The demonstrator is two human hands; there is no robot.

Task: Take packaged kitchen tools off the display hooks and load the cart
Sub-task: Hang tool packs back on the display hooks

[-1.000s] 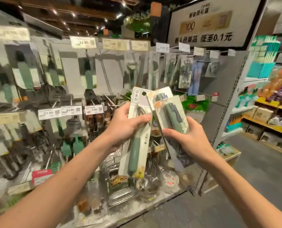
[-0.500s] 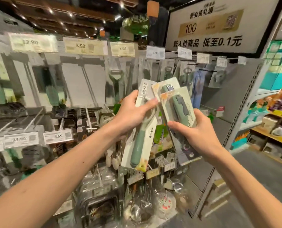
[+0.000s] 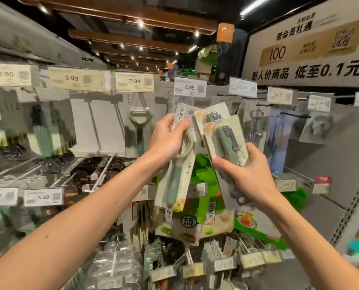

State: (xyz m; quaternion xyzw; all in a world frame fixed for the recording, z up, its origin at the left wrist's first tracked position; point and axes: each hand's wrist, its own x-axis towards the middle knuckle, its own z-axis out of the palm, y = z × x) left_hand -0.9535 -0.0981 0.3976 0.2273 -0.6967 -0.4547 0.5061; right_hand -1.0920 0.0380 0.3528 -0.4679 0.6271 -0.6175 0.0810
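The left hand [image 3: 168,141] grips a carded peeler pack [image 3: 175,185] near its top. Its thumb lies across the front and its other fingers are hidden behind the card, so the tool's head is largely covered and only the green handle shows clearly. The right hand [image 3: 248,176] clasps two overlapping packs [image 3: 226,139] by their lower halves, thumb on the front and fingers curled round the right edge; the rear pack shows only its top, and both tools are hard to identify. All three packs are held up in front of the blurred display hooks [image 3: 106,168].
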